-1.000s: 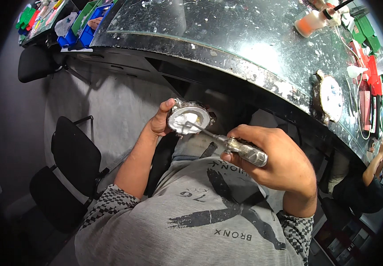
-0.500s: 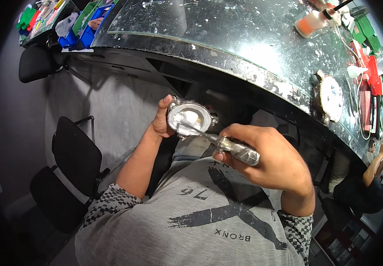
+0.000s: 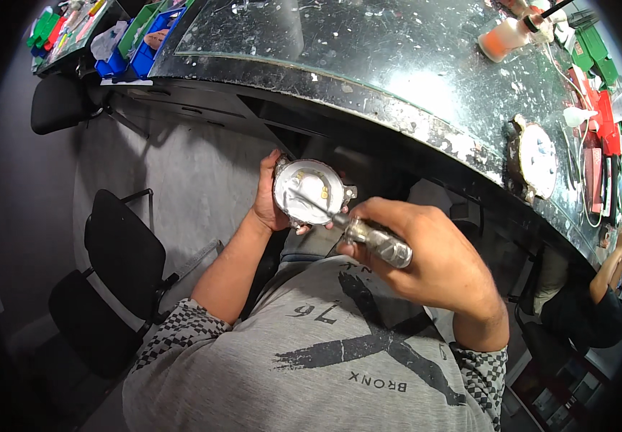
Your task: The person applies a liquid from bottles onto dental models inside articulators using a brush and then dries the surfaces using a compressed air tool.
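My left hand [image 3: 268, 198] grips a round metal flask half [image 3: 297, 209] by its left side and from below. White, plaster-like material lines the inside, with small yellowish patches near its right inner wall. My right hand [image 3: 444, 248] is closed round a silvery metal hand tool [image 3: 388, 248] with a thick knobbly body and a thin shaft. The shaft slants over the near right rim into the round flask half, its tip by the white material. From this view I cannot tell whether the tip touches it.
A dark, white-spattered workbench [image 3: 311, 79] curves across the top. On its right lie a similar round piece with white filling [image 3: 537, 160] and a bottle of orange liquid [image 3: 504, 41]. Black chairs [image 3: 124, 245] stand at left; blue bins [image 3: 154, 43] sit upper left. Another person's arm [image 3: 608, 272] shows far right.
The flask half has tipped to face upward more, showing more of its inside. My right hand and the tool have shifted slightly left, the shaft reaching further across the flask half.
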Motion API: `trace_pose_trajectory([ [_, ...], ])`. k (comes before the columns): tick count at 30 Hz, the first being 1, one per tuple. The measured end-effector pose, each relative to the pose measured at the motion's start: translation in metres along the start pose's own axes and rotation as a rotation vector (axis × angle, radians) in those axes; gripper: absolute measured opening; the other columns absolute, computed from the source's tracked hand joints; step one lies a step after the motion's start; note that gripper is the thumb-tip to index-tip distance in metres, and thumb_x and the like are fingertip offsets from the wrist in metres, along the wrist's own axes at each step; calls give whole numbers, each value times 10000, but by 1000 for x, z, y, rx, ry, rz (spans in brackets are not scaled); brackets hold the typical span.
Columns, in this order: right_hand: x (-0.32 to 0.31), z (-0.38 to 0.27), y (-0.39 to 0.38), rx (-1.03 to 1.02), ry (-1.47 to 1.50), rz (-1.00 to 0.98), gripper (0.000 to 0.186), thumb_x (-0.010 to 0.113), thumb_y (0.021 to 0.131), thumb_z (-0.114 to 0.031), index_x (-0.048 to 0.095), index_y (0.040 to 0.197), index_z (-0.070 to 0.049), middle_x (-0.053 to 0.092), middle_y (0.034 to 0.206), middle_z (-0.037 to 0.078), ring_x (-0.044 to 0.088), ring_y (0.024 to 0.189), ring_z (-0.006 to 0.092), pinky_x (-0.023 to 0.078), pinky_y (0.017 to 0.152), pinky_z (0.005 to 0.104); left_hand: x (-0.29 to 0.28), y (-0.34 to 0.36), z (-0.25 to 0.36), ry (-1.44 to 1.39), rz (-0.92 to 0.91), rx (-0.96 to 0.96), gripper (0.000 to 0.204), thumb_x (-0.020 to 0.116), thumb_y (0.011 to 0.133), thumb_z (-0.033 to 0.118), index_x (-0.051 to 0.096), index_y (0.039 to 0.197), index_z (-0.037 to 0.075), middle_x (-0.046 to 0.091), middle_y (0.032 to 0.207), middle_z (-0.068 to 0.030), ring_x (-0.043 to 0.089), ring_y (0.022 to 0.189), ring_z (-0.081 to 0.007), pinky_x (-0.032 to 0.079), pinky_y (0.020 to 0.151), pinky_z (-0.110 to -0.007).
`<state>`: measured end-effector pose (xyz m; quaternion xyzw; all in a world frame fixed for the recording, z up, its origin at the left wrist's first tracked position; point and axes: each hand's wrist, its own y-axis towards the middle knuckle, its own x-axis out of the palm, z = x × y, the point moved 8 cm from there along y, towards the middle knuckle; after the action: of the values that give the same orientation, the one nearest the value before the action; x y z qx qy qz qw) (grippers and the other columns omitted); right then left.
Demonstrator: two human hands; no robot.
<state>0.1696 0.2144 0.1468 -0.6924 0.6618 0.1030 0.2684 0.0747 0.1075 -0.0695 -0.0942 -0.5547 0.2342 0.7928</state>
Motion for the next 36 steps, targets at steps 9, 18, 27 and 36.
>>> trace_pose_trajectory([
  [9,-5,3,1,21,28,18,281,779,893,-186,671,1065,8,702,892,218,707,814,408,538,702,442,13,-4,-5,-186,-297,-63,1105,277,854,900,515,1444,-4,611,1289,-372,734,925,-467,633,464,-394],
  [18,1,6,1,-3,0,25,306,814,875,-200,684,1074,-7,712,886,193,717,787,373,535,686,406,4,-3,-4,-70,-129,-19,1086,294,854,886,495,1461,8,604,1275,-381,717,973,-455,641,527,-439],
  [27,-8,7,0,96,14,44,313,753,921,-238,657,1055,29,703,921,219,716,835,401,548,713,455,-4,-8,-3,-96,-96,129,995,317,879,781,507,1438,-20,631,1317,-256,681,1079,-426,597,750,-622],
  [36,-11,10,-1,93,21,127,298,751,927,-233,663,1042,27,707,893,216,720,811,398,545,699,455,17,-12,4,-63,-126,158,894,435,835,701,601,1364,0,674,1296,-179,666,1165,-337,520,1033,-472],
])
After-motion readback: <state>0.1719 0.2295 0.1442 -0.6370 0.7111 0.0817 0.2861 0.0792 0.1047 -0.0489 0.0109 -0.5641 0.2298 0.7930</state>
